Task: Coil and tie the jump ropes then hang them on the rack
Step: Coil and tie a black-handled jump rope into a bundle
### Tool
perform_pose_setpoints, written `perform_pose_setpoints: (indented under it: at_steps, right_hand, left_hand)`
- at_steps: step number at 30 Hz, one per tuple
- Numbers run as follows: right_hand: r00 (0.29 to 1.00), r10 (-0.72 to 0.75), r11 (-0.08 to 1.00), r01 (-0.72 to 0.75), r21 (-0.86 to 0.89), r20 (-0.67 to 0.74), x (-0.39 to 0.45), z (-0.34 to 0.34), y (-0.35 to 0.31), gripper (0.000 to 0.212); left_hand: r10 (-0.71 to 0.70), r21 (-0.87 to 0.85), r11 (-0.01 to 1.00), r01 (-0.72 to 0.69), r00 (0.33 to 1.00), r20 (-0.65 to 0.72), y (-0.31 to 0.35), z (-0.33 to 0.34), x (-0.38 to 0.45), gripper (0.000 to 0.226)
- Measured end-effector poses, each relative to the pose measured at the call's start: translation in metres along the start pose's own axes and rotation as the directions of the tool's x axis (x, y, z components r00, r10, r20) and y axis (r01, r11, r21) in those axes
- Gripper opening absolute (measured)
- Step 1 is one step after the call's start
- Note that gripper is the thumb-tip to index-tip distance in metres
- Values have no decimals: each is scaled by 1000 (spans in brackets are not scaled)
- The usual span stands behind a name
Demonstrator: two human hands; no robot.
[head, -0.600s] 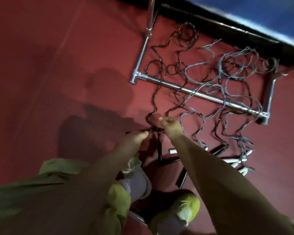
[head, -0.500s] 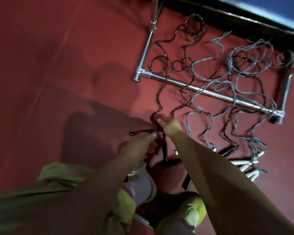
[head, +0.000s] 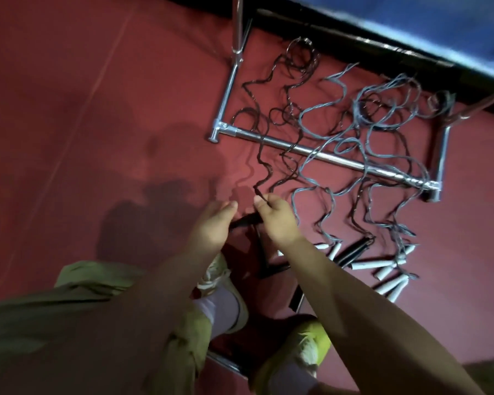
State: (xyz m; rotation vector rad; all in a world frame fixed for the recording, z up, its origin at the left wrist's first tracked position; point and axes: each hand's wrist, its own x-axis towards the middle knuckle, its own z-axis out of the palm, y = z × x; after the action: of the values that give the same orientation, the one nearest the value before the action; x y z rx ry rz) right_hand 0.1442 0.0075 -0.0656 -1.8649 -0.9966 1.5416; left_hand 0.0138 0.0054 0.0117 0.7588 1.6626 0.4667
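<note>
From the head camera, both hands work low over a red floor [head: 83,124]. The right hand [head: 277,220] has its fingers curled, pinching a dark jump rope [head: 261,155] between thumb and forefinger just where the cord leaves its black handle [head: 244,222]. The left hand [head: 211,226] closes round the other end of that handle, thumb stretched forward. The dark rope runs wavy from the pinch up across the chrome rack bar [head: 320,155], which lies on the floor. Beside it, grey jump ropes [head: 382,132] sprawl over the same bar, their white handles [head: 382,272] near the right forearm. Green trousers [head: 77,317] and a shoe [head: 223,303] fill the lower frame
</note>
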Motion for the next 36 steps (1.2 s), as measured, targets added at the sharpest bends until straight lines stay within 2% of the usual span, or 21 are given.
perform_pose_setpoints:
  at_steps: [2,4,6,8,10,12,15,17,20,24,26,28,30,33,36]
  right_hand:
    - [1000,8,985,-5,174,-16,-25,-19,-34,24]
    - [999,30,950,-24,311,-15,-51,-37,-69,25]
    - [999,16,931,-4,365,-29,-76,-51,-102,26]
    - [1000,2,923,7,386,-22,-99,-64,-126,28]
    - [999,36,903,-38,427,14,-125,-73,-141,30]
    - [994,99,900,-109,421,48,-149,-77,-143,29]
    - [976,189,893,-217,394,109,-171,-74,-134,26]
    - [967,211,886,-252,390,146,-184,-69,-135,24]
    - [965,169,862,-243,445,201,-195,-63,-148,24]
    - [975,65,845,-167,508,212,-201,-71,-164,25]
    - [990,28,861,-94,500,137,-204,-78,-169,21]
    - [999,-47,881,40,471,2,-207,-83,-171,22]
    - [975,-199,900,222,376,-100,-210,-85,-174,30]
    - [903,-409,888,427,171,-131,-215,-84,-180,37]
    - [902,-422,904,427,40,-93,-212,-86,-178,43]
  left_hand:
    - [96,83,992,-97,995,14,18,-1,-17,25]
    - [127,56,990,-130,990,58,32,-2,-34,36]
    - [72,27,997,-76,990,122,52,-3,-56,50]
    - [2,-16,1000,2,969,247,64,-7,-70,62]
    - [17,18,999,-27,908,418,76,-13,-94,56]
    - [39,148,980,-135,853,520,81,-17,-120,44]
    - [-11,242,960,-144,840,543,76,-25,-151,23]
    - [-50,220,972,-82,842,537,72,-34,-167,21]
    - [-8,131,989,-74,845,535,74,-46,-182,19]
    - [108,71,980,-185,797,594,90,-61,-194,15]
    - [149,59,967,-249,736,661,99,-69,-198,14]
    - [183,34,954,-299,666,723,110,-75,-202,14]
    - [218,18,942,-334,654,724,121,-75,-203,15]
    - [223,50,937,-347,701,678,129,-73,-198,14]
    - [137,155,915,-374,646,750,129,-69,-192,17]
